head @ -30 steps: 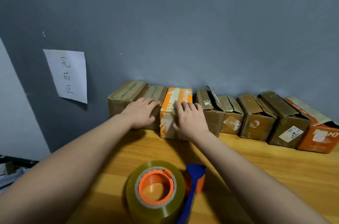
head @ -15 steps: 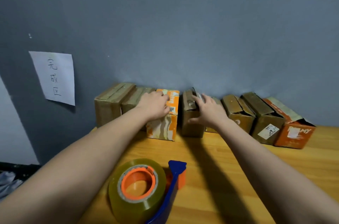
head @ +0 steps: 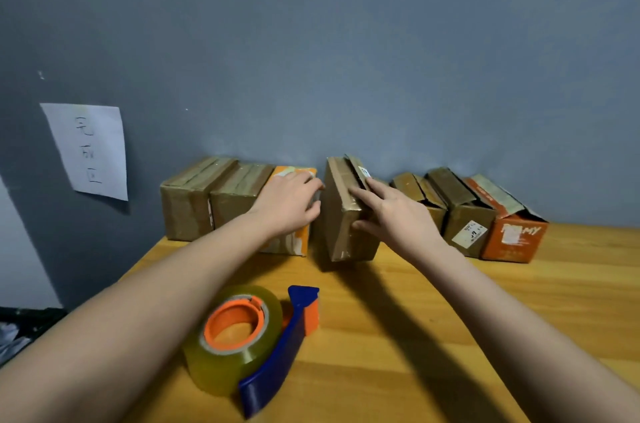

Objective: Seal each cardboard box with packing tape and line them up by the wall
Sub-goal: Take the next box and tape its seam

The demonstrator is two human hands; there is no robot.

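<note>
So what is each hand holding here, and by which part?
The right hand grips the brown box by its near top corner. The left hand rests on the orange box, gripping nothing.

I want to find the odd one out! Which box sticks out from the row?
The plain brown cardboard box gripped by the right hand sits forward of the row, turned askew; the other boxes stand back against the grey wall.
</note>
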